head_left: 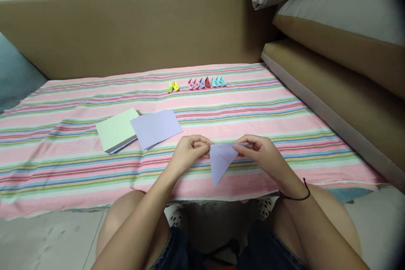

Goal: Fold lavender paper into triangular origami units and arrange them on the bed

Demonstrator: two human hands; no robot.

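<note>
A lilac sheet of paper (221, 159), folded into a triangle with its tip pointing down, hangs between both hands above the striped cloth. My left hand (189, 152) pinches its upper left corner with fingers closed. My right hand (259, 150) pinches the upper right corner; a black cord circles that wrist. A loose lilac sheet (156, 128) and a stack of paper topped by a pale green sheet (117, 130) lie to the left of my hands.
A pink striped cloth (79, 164) covers the low surface. Far back stands a row of small folded paper pieces: two yellow (173, 87), then several pink, purple, red and blue (207, 82). Brown cushions (341, 88) rise at the right, and a brown backrest runs along behind.
</note>
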